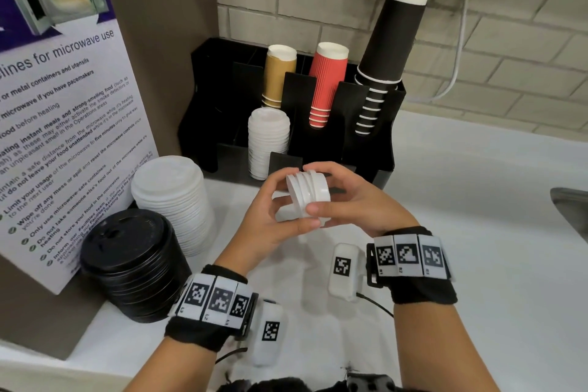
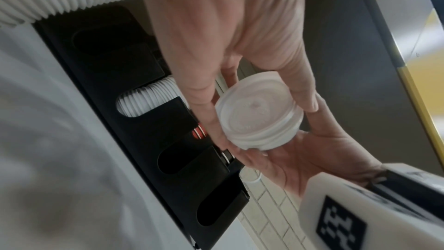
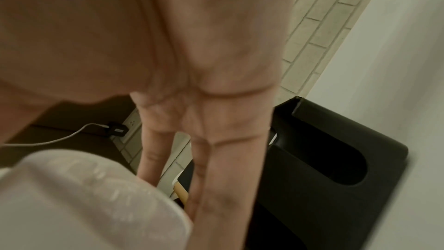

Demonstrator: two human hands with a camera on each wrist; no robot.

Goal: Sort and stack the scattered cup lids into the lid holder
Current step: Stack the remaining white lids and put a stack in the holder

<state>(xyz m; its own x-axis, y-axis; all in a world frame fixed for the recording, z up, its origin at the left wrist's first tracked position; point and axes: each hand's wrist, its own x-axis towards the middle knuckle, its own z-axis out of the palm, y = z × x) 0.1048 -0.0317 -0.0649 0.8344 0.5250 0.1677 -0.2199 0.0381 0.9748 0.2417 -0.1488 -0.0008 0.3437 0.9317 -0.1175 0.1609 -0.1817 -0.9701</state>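
Note:
A short stack of small white lids (image 1: 307, 192) is held sideways above the counter, just in front of the black lid holder (image 1: 362, 149). My left hand (image 1: 280, 210) grips the stack from the left with thumb below and fingers above. My right hand (image 1: 343, 191) grips it from the right. In the left wrist view the small white lids (image 2: 259, 119) show their flat face between both hands. A taller stack of the same small white lids (image 1: 269, 140) stands in one holder slot. The right wrist view shows mostly my right hand's fingers (image 3: 221, 159) and a blurred lid (image 3: 84, 202).
A stack of large white lids (image 1: 173, 200) and a stack of black lids (image 1: 133, 264) stand on the counter at left, beside a microwave notice board (image 1: 63, 124). Tan, red and black paper cups (image 1: 327, 83) fill the holder's rear slots. A sink edge (image 1: 572, 204) lies at right.

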